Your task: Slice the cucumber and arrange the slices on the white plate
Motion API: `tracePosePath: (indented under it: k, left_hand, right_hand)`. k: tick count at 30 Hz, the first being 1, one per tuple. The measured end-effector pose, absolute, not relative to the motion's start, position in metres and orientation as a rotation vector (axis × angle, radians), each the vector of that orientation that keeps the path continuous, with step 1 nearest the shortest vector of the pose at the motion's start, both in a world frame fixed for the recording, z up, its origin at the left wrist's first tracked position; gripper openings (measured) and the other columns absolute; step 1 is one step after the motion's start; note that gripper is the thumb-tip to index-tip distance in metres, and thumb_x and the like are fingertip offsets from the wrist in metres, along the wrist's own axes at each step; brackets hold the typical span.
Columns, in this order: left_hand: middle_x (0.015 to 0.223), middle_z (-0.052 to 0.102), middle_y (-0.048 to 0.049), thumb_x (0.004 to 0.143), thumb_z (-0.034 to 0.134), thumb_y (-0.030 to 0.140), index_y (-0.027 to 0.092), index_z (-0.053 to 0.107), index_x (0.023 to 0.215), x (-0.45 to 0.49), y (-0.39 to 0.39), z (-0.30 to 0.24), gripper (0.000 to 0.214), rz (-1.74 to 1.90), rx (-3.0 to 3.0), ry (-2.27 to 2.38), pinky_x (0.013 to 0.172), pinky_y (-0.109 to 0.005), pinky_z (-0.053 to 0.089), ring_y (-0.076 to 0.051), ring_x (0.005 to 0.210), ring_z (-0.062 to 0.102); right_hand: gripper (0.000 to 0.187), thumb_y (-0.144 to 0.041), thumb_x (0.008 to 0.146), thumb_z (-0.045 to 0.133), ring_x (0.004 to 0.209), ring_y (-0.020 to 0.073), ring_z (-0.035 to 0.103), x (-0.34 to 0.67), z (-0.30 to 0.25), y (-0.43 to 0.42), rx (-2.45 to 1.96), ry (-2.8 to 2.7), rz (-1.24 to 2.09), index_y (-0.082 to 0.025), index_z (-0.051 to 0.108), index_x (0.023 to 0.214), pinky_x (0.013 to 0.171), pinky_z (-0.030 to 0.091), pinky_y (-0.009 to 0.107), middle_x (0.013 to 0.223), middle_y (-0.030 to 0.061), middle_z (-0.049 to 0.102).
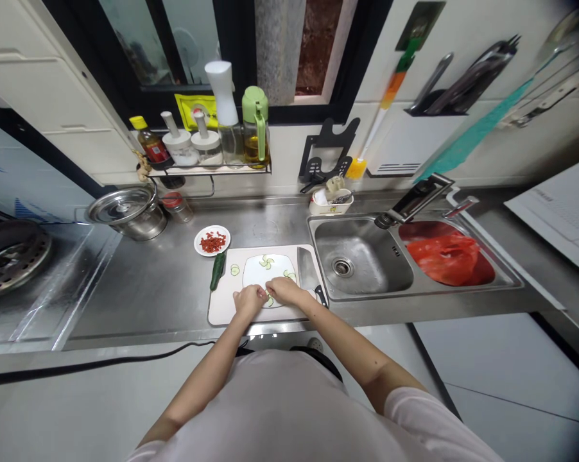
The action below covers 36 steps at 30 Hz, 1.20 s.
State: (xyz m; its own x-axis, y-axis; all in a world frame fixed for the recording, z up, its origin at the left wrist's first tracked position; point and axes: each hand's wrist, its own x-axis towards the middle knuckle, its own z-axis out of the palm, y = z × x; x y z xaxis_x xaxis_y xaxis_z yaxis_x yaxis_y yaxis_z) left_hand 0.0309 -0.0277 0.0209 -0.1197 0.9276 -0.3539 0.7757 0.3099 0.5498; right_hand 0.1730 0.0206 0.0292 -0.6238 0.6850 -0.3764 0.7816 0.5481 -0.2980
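Over the near edge of a white square plate (pixel 255 273), my left hand (pixel 251 299) and my right hand (pixel 282 290) are close together with fingers pinched. Anything between the fingertips is too small to make out. A fan of cucumber slices (pixel 269 300) lies on the plate just between them. Two similar fans of slices sit at the plate's far side (pixel 266 262) and right side (pixel 289 275). The plate rests on a pale cutting board (pixel 224 311). Loose cucumber slices (pixel 234 270) and a dark green cucumber piece (pixel 217 271) lie to the left.
A cleaver (pixel 309 268) lies on the board's right side. Behind the board stands a small plate (pixel 198 242) of red bits, perhaps goji berries. A double sink (pixel 361 256) holds a red plastic bag (pixel 446 256). At the left stands a lidded steel pot (pixel 140 221).
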Motion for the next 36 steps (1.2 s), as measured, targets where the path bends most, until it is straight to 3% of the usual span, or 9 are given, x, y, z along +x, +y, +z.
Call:
tracePosePath:
  k: [23,36]
  left_hand:
    - [0.087,0.071,0.0001,0.077,0.061,0.038,0.026,0.065,0.078,0.032,-0.023,0.028,0.013,0.054,1.561,1.939,0.088,-0.039,0.034,-0.023,0.092,0.062]
    - [0.088,0.071,-0.0004,0.078,0.059,0.039,0.025,0.065,0.078,0.031,-0.024,0.023,0.015,0.059,1.592,1.932,0.087,-0.04,0.033,-0.024,0.091,0.062]
  right_hand:
    - [0.015,-0.021,0.087,0.047,0.086,0.0177,0.06,0.172,0.033,0.016,1.415,2.442,-0.689,-0.017,0.061,0.09,0.064,0.032,0.024,0.095,0.008,0.067]
    - [0.019,-0.02,0.089,0.046,0.091,0.0189,0.06,0.172,0.039,0.012,1.432,2.402,-0.709,-0.016,0.061,0.099,0.071,0.036,0.025,0.099,0.0111,0.066]
